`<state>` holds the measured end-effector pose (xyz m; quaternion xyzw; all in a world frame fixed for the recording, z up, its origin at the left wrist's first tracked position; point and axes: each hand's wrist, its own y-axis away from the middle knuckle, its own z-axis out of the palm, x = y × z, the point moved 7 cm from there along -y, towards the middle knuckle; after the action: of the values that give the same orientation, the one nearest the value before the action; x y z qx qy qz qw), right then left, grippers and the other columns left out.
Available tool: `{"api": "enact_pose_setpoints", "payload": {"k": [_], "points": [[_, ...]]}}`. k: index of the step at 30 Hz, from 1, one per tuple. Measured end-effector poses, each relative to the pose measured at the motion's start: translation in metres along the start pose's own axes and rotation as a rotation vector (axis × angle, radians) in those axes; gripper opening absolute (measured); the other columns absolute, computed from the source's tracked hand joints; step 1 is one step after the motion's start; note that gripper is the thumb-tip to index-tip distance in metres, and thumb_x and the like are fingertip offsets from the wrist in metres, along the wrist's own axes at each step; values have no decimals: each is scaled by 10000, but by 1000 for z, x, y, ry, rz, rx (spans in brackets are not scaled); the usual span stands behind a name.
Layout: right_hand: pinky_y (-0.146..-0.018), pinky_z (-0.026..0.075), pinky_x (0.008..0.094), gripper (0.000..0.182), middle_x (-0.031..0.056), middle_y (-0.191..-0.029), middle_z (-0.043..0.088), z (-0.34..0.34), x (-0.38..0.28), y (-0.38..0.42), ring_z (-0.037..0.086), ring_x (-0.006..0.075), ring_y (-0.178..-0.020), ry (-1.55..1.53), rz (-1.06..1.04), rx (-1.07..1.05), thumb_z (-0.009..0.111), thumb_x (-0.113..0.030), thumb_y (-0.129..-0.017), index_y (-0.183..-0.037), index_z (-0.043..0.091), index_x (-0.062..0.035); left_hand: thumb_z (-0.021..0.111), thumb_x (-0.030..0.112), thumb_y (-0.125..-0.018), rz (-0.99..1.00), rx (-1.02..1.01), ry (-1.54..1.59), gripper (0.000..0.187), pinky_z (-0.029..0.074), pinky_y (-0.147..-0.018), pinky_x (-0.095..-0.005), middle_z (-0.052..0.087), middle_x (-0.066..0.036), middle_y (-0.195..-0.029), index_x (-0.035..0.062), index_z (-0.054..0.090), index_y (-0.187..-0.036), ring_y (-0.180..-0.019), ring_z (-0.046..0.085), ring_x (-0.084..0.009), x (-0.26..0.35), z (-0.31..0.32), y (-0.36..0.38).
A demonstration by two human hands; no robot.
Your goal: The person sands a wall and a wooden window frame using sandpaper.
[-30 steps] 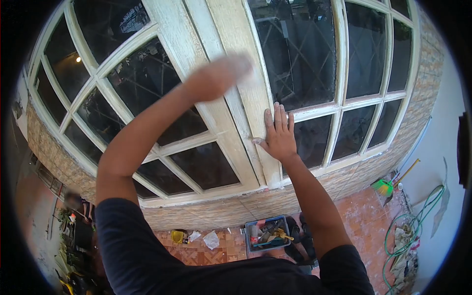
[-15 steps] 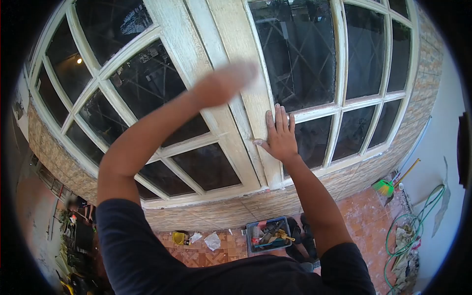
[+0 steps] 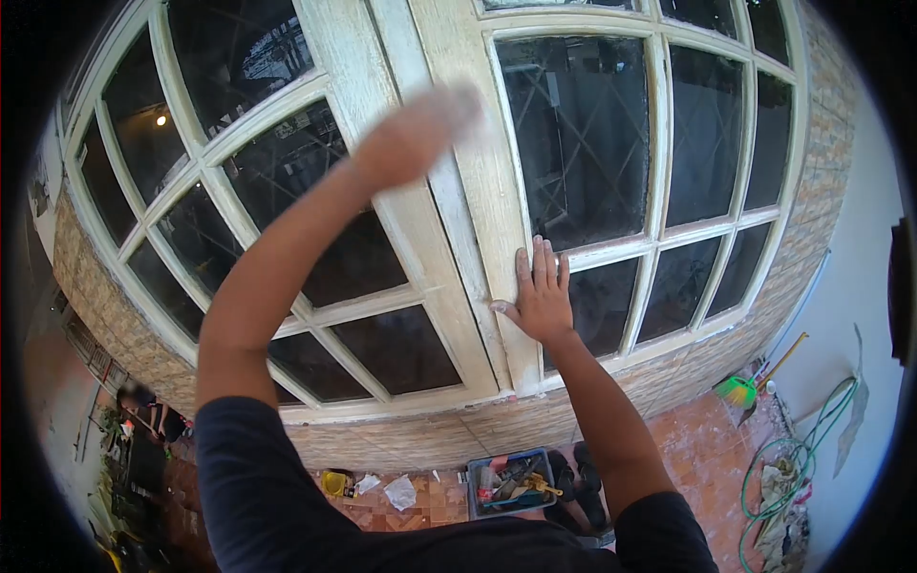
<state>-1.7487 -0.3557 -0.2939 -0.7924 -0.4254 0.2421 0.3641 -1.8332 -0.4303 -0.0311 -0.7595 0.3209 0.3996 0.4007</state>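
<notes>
A white-painted wooden window frame (image 3: 444,286) with worn, patchy paint and dark glass panes fills the view in front of me. My left hand (image 3: 415,134) is up at the wide upright stile between the two window sections. Motion smears its fingers, which look whitish at the tips, and whether they hold anything cannot be made out. Lower down, my right hand (image 3: 544,301) lies flat on the right section's stile, fingers stretched upward and thumb out to the left. White dust shows on its fingertips.
On the tiled floor below stands a grey-blue tool bin (image 3: 511,482) beside dark footwear (image 3: 578,487). Left of it are a yellow object (image 3: 334,482) and crumpled white paper (image 3: 400,493). A green broom (image 3: 737,392) and coiled hose (image 3: 759,497) lie right. Another person (image 3: 158,417) is far left.
My left hand has moved upward along the stile, still blurred. My right hand keeps its place on the frame. The whole view has tilted slightly, and the person at far left shows more fully.
</notes>
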Motion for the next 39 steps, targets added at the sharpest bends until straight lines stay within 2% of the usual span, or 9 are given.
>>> {"api": "enact_pose_setpoints", "payload": {"k": [4,6,11,16,21,25,32,35,39], "points": [[-1136,105,583,991,273,-1539,141,1,0,0,141,390,-1439,-7,2,14,515,-674,-804,-1487,218,-20,452,93,-911,-32,-14,102,450,317,-1124,-403,483,-155,-1399,36,480,-1356,-1314,442,-271,19,23,12],[-1137,95,583,993,274,-1540,135,0,-1,1,140,395,-1438,6,3,-5,516,-669,-807,-1487,208,-14,443,95,-919,361,-193,103,440,317,-1129,-398,502,-158,-1373,31,482,-1352,-1283,473,-271,90,24,26],[-1135,104,588,985,275,-1536,150,-1,2,-3,150,395,-1435,-18,-1,3,520,-657,-813,-1482,212,-4,434,90,-910,-177,25,-204,434,333,-1107,-416,498,-172,-1377,-6,482,-1331,-1293,464,-284,-15,-27,-3],[-1133,119,585,992,290,-1524,173,-3,-2,-1,176,405,-1425,29,-8,10,513,-669,-804,-1476,224,1,434,129,-894,264,-203,147,478,325,-1124,-410,481,-147,-1401,24,471,-1359,-1320,443,-240,91,26,39],[-1134,116,584,980,287,-1526,170,0,0,0,169,399,-1428,4,-8,13,512,-659,-816,-1478,217,1,490,77,-857,-162,-10,-123,473,314,-1123,-441,526,-141,-1358,34,507,-1328,-1323,440,-256,11,-21,11],[-1133,116,584,970,288,-1526,167,-2,-2,-1,164,399,-1430,20,-1,6,523,-645,-822,-1477,220,2,482,97,-862,172,-166,207,493,316,-1119,-463,487,-130,-1401,28,480,-1350,-1324,440,-252,97,25,49],[-1131,112,587,969,287,-1525,169,1,-1,0,162,402,-1429,2,-2,-5,530,-638,-820,-1473,224,10,527,106,-836,-169,2,37,476,341,-1086,-491,507,-118,-1387,54,528,-1310,-1330,437,-255,37,11,30],[-1130,115,590,974,285,-1526,167,-3,-2,3,158,406,-1429,35,-19,15,529,-645,-817,-1471,228,11,524,108,-848,169,-141,181,448,348,-1083,-419,518,-120,-1366,29,532,-1289,-1315,444,-227,97,21,49],[-1129,124,588,966,283,-1528,165,1,0,-1,155,403,-1430,30,2,-4,526,-646,-818,-1466,242,12,503,100,-835,-205,-23,-220,503,323,-1100,-482,498,-101,-1398,62,506,-1337,-1333,433,-235,23,-19,22]]}}
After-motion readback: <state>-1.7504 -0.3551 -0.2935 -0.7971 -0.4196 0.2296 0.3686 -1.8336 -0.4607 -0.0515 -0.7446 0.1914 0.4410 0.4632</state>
